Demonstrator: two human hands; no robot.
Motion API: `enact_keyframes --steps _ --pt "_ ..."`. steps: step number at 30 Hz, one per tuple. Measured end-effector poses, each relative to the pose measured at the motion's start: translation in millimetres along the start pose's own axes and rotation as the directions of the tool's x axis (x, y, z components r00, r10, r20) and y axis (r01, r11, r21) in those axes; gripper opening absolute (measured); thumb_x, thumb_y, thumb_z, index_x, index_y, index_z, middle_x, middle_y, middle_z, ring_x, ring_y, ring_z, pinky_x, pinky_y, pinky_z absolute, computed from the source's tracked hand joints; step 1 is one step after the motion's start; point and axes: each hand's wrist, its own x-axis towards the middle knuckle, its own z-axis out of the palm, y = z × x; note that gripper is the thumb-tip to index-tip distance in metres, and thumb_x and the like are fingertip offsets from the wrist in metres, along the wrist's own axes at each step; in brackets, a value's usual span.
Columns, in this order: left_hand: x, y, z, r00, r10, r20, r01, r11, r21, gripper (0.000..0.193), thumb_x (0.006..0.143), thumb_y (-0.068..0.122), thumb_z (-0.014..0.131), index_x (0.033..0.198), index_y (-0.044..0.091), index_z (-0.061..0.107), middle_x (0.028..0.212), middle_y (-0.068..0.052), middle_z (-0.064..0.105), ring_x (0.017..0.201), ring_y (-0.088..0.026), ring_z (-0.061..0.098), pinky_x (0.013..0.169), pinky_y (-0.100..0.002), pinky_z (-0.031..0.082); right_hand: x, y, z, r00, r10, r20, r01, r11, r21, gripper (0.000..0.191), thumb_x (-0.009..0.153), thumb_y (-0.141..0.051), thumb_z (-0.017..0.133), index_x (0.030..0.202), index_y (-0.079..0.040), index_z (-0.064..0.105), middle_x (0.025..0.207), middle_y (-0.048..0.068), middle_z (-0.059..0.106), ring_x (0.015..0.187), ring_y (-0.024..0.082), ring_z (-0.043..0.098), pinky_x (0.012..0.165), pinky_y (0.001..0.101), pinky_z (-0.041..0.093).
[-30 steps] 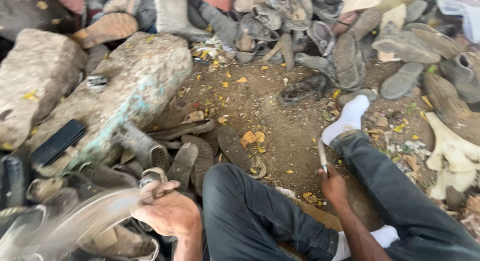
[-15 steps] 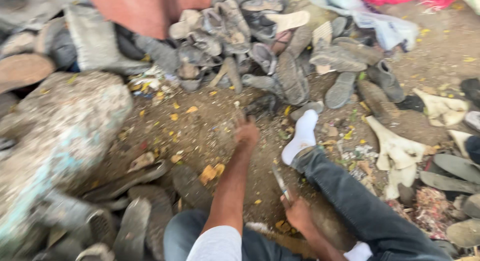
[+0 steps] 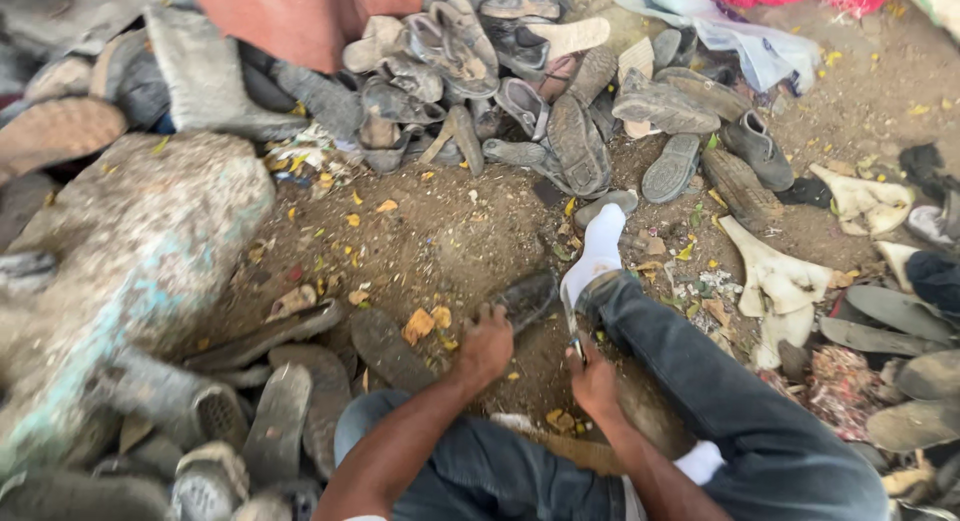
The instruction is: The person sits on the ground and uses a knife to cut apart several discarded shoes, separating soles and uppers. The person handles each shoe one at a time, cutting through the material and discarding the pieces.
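I sit on bare dirt in dark jeans, my white-socked foot stretched forward. My left hand has its fingers closed on the near end of a worn dark shoe that lies on the ground by my knee. My right hand is shut on a small knife, its thin blade pointing up and away beside my right leg. The two hands are about a hand's width apart.
A heap of old shoes and soles lies ahead. More flat soles lie at the lower left beside a big paint-stained rock. White rag scraps and loose soles are at the right. Yellow leaves dot the dirt.
My left arm reached far forward, then pulled back toward my knee with the dark shoe in its grip. My right hand kept the knife and stayed by my leg.
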Motion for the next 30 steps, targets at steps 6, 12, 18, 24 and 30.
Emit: enact_keyframes --steps 6,12,18,24,30 --pt "-63 33 10 0.994 0.099 0.047 -0.105 0.98 0.17 0.038 0.09 0.017 0.065 0.122 -0.001 0.07 0.135 -0.02 0.049 0.132 -0.047 0.042 0.101 -0.075 0.039 -56 -26 -25 0.997 -0.072 -0.017 0.073 0.996 0.048 0.047 0.099 -0.038 0.059 0.143 -0.022 0.057 0.097 0.024 0.073 0.089 0.048 0.069 0.076 0.0521 0.053" --pt "-84 48 15 0.988 0.158 -0.003 -0.156 0.98 0.123 0.038 0.091 0.017 0.066 0.123 -0.003 0.071 0.138 -0.02 0.05 0.133 -0.047 0.043 0.104 -0.072 0.039 -90 -64 -25 0.999 -0.002 0.038 0.0 0.999 0.049 0.048 0.096 -0.039 0.059 0.142 -0.025 0.057 0.096 0.026 0.072 0.089 0.047 0.071 0.077 0.0534 0.054" --pt "-74 30 9 0.954 0.189 -0.231 -0.241 0.944 -0.223 0.03 0.087 0.024 0.073 0.108 0.003 0.07 0.133 -0.016 0.055 0.135 -0.037 0.048 0.111 -0.055 0.04 -92 -37 -13 0.997 -0.012 0.082 0.017 0.998 -0.053 0.048 0.096 -0.039 0.061 0.141 -0.022 0.058 0.098 0.026 0.072 0.093 0.049 0.069 0.079 0.0552 0.053" --pt "-63 28 2 0.906 0.257 -0.336 -0.384 0.833 -0.398 0.034 0.084 0.029 0.081 0.101 0.003 0.068 0.115 -0.017 0.061 0.124 -0.036 0.052 0.11 -0.054 0.037 -65 -11 -19 0.995 -0.098 0.028 0.098 0.995 -0.003 0.038 0.098 -0.03 0.062 0.134 -0.018 0.062 0.102 0.024 0.072 0.098 0.048 0.067 0.078 0.0526 0.053" --pt "-36 36 11 0.966 -0.004 -0.26 -0.188 0.682 -0.707 0.023 0.088 0.025 0.076 0.093 0.004 0.069 0.104 -0.015 0.065 0.107 -0.033 0.06 0.095 -0.047 0.048 -42 -8 -26 0.996 -0.07 0.057 0.066 0.995 0.069 0.04 0.098 -0.029 0.061 0.136 -0.017 0.061 0.105 0.025 0.072 0.1 0.046 0.068 0.08 0.0496 0.055"
